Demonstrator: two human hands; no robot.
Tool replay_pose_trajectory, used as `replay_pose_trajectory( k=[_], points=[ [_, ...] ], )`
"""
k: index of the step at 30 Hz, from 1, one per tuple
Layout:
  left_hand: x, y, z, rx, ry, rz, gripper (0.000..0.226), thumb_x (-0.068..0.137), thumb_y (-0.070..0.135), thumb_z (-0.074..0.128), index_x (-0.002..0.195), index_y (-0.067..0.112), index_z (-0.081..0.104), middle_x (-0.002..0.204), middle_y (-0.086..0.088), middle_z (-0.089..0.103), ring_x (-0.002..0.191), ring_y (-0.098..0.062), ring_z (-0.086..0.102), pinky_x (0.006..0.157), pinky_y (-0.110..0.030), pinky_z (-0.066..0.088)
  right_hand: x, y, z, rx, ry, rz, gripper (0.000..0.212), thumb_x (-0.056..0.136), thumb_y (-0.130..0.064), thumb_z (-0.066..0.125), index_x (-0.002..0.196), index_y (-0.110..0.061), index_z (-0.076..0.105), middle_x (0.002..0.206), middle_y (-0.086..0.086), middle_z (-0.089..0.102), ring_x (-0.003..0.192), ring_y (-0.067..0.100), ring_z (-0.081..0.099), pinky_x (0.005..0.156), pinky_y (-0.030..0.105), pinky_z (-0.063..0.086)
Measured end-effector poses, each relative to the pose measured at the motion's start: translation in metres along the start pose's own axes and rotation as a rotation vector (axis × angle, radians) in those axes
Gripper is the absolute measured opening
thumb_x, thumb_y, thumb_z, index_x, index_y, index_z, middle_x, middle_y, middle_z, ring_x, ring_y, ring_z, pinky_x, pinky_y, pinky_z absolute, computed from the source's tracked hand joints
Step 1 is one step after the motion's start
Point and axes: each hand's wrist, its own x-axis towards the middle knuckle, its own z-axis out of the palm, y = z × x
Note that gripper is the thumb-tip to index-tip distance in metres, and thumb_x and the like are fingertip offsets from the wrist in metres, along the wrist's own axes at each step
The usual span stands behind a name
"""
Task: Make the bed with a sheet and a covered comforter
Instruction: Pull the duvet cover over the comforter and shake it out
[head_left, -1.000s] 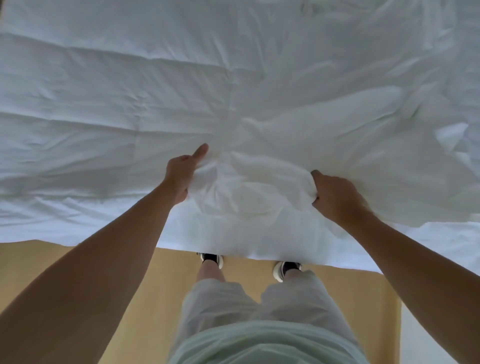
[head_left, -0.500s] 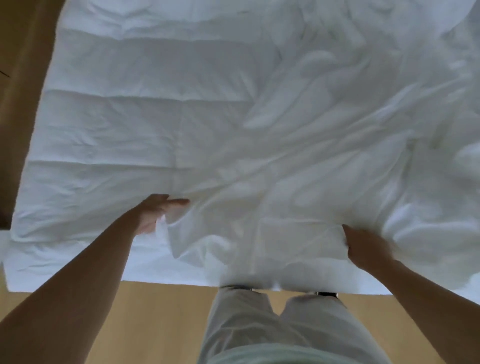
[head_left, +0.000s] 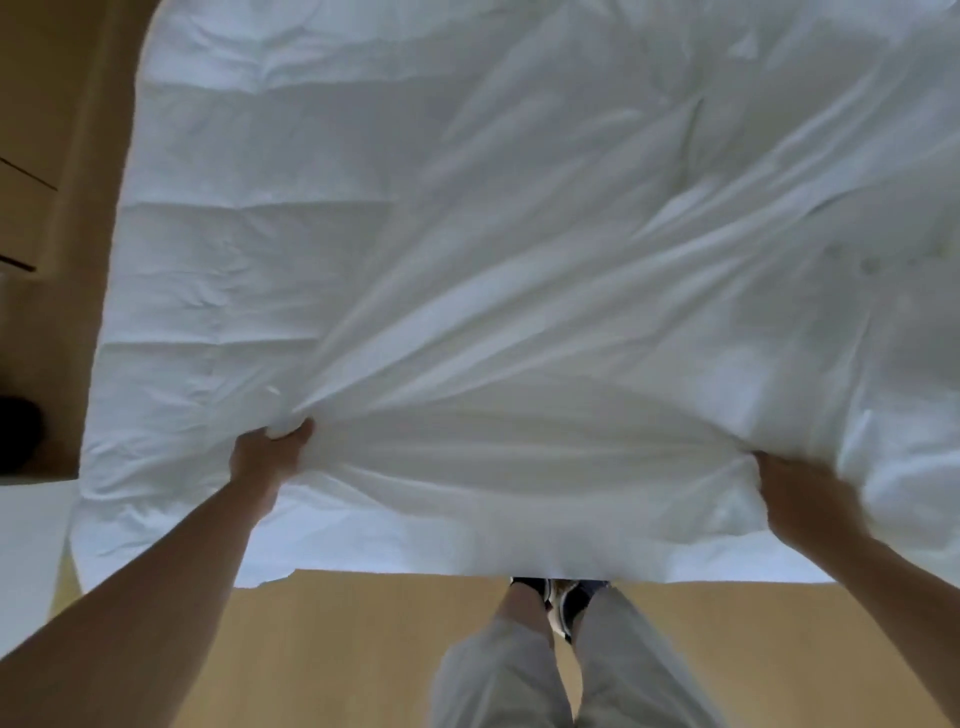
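I see the left hand (head_left: 270, 457) fisted in the soft, light sheet (head_left: 571, 364) at the near edge of the bed (head_left: 171, 312). The right hand (head_left: 795, 493) (blurred) seems clenched on it too.

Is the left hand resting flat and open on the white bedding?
No, the left hand grips a bunched fold of the white bedding, with its fingers curled round it.

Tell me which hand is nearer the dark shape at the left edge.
Left. The left hand grips the cloth to the right of the dark shape; the right hand grips the cloth much farther right, on the opposite side.
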Motion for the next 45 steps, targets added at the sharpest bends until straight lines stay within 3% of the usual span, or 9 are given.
replay_pose_trajectory(
  k=[5, 12, 19, 24, 32, 35, 38, 43, 45],
  points=[
    [-0.018, 0.007, 0.027, 0.297, -0.268, 0.163, 0.067, 0.054, 0.037, 0.082, 0.113, 0.011, 0.064, 0.102, -0.010, 0.071, 0.086, -0.026, 0.067, 0.072, -0.034, 0.054, 0.010, -0.014, 0.007, -0.147, -0.171, -0.073, 0.040, 0.096, -0.026, 0.040, 0.132, -0.032, 0.056, 0.116, -0.007, 0.068, 0.106, 0.020, 0.068, 0.086, 0.033, 0.056],
    [0.014, 0.051, 0.059, 0.107, -0.250, 0.149, 0.106, 0.071, 0.048, 0.088, 0.152, 0.007, 0.034, 0.148, -0.015, 0.047, 0.127, -0.034, 0.054, 0.102, -0.038, 0.046, 0.012, -0.072, -0.042, -0.272, -0.604, -0.089, 0.065, 0.085, -0.037, 0.064, 0.145, -0.024, 0.042, 0.140, -0.002, 0.054, 0.130, 0.023, 0.052, 0.102, 0.041, 0.041],
    [0.017, -0.041, 0.060, 0.299, -0.197, 0.238, 0.041, 0.102, 0.035, 0.054, 0.126, 0.003, 0.062, 0.120, -0.021, 0.067, 0.109, -0.037, 0.064, 0.091, -0.039, 0.051, 0.010, -0.285, -0.147, 0.835, -0.025, -0.109, 0.044, 0.086, -0.051, 0.064, 0.117, -0.019, 0.065, 0.107, -0.001, 0.073, 0.107, 0.021, 0.065, 0.091, 0.031, 0.050],
    [0.043, -0.097, 0.005, 0.410, -0.346, 0.185, 0.028, 0.099, 0.035, 0.054, 0.117, 0.021, 0.070, 0.111, -0.009, 0.073, 0.103, -0.033, 0.065, 0.083, -0.037, 0.052, 0.047, -0.460, -0.145, 1.037, -0.347, 0.136, 0.103, 0.074, -0.069, 0.071, 0.142, 0.000, 0.036, 0.135, 0.013, 0.056, 0.125, 0.031, 0.055, 0.098, 0.038, 0.049],
    [0.125, 0.020, -0.025, 0.047, -0.831, 0.103, 0.047, 0.077, 0.042, 0.077, 0.115, 0.017, 0.065, 0.108, -0.010, 0.069, 0.092, -0.024, 0.066, 0.077, -0.037, 0.055, 0.049, -0.548, -0.114, 0.995, -0.191, 0.092, 0.029, 0.099, -0.012, 0.047, 0.121, -0.001, 0.060, 0.125, 0.012, 0.064, 0.120, 0.031, 0.059, 0.097, 0.031, 0.044],
    [0.158, 0.073, -0.024, -0.035, -0.655, 0.263, 0.056, 0.080, 0.062, 0.073, 0.108, 0.014, 0.068, 0.098, -0.003, 0.070, 0.087, -0.019, 0.065, 0.078, -0.031, 0.051, 0.024, -0.595, -0.139, 1.133, -0.214, -0.145, 0.029, 0.097, -0.014, 0.047, 0.120, -0.005, 0.064, 0.115, 0.014, 0.069, 0.107, 0.032, 0.065, 0.091, 0.040, 0.054],
    [0.177, 0.103, -0.029, 0.090, -0.423, 0.541, 0.038, 0.096, 0.043, 0.061, 0.077, 0.010, 0.061, 0.068, -0.003, 0.055, 0.066, -0.021, 0.051, 0.061, -0.030, 0.038, 0.012, -0.612, -0.149, 0.995, -0.311, -0.275, 0.035, 0.101, -0.020, 0.045, 0.133, -0.007, 0.053, 0.129, 0.016, 0.061, 0.118, 0.035, 0.057, 0.094, 0.039, 0.046],
    [0.238, 0.136, -0.075, -0.038, 0.039, 0.484, 0.039, 0.102, 0.045, 0.045, 0.083, 0.012, 0.055, 0.089, -0.017, 0.060, 0.078, -0.027, 0.058, 0.052, -0.025, 0.045, -0.013, -0.570, -0.131, 0.522, 0.016, -0.078, 0.038, 0.083, -0.015, 0.062, 0.120, -0.014, 0.054, 0.110, 0.009, 0.062, 0.102, 0.031, 0.061, 0.088, 0.041, 0.044],
    [0.240, 0.146, -0.081, -0.122, -0.040, 0.447, 0.042, 0.099, 0.051, 0.052, 0.076, 0.015, 0.051, 0.095, -0.016, 0.061, 0.078, -0.025, 0.058, 0.046, -0.024, 0.050, -0.032, -0.541, -0.108, 0.444, 0.233, 0.065, 0.037, 0.069, -0.015, 0.069, 0.105, -0.014, 0.061, 0.103, 0.009, 0.059, 0.093, 0.031, 0.056, 0.082, 0.042, 0.042]
  ],
)
